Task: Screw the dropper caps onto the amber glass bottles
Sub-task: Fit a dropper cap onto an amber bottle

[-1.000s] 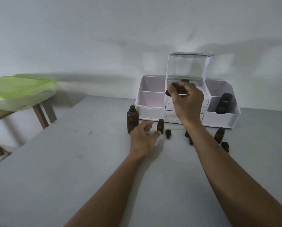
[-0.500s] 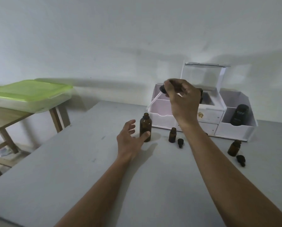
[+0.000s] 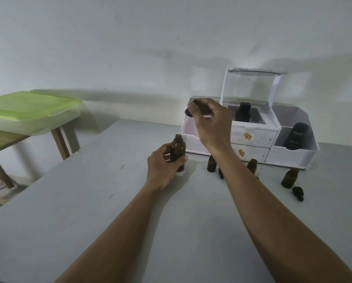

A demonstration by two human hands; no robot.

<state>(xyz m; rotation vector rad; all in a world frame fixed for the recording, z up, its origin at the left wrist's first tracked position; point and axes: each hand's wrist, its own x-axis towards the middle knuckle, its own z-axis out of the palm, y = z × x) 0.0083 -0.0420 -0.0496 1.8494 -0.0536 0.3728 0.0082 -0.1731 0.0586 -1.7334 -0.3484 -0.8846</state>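
**Operator A:** While my left hand wraps the large amber bottle upright on the desk, how will it handle?

**Operator B:** Light, rigid, slick glass, I judge; grip the body. My right hand pinches the dropper cap above the left hand. Beside that wrist, small bottles and a white organizer crowd in.

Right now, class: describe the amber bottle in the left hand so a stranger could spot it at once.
Find the white organiser at the back of the grey table. Before its left front corner stands the bottle, gripped by the left hand. It is bigger than the three small amber bottles.
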